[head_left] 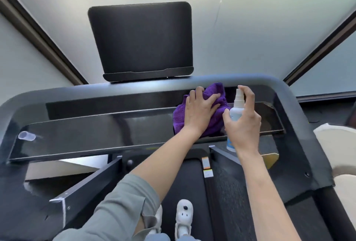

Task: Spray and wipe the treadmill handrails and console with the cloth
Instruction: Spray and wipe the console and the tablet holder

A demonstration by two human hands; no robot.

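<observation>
A: Checking hand states. Left hand (200, 108) is laid flat on the purple cloth (217, 106), fingers spread and fairly straight; the cloth is pressed against the right part of the glossy console panel (96, 131), not pinched.

B: Confirmed. Cloth is bunched, its upper edge reaching up to the grey front handrail (134, 88). Right hand?

A: Right hand (243, 123) is wrapped round the white spray bottle (236, 109). Bottle is held upright, just right of the cloth. Index finger is set on top of the nozzle; thumb is curled round the body on the left side. Whether the nozzle is pressed down cannot be told.

B: Hands are close together, side by side; contact between them cannot be told. Bottle's base is seen below the hand, in front of the panel's lower edge.

A: Other items: a clear plastic cap (27, 136) is lying on its side at the far left of the panel, well apart from both hands. A dark screen (141, 40) is mounted above the handrail, centred.

B: Noted. Treadmill belt (185, 183) is seen below, with white shoes (184, 215) on it. A grey-green sleeve (119, 206) is pushed up the left arm. Right forearm is bare.
</observation>
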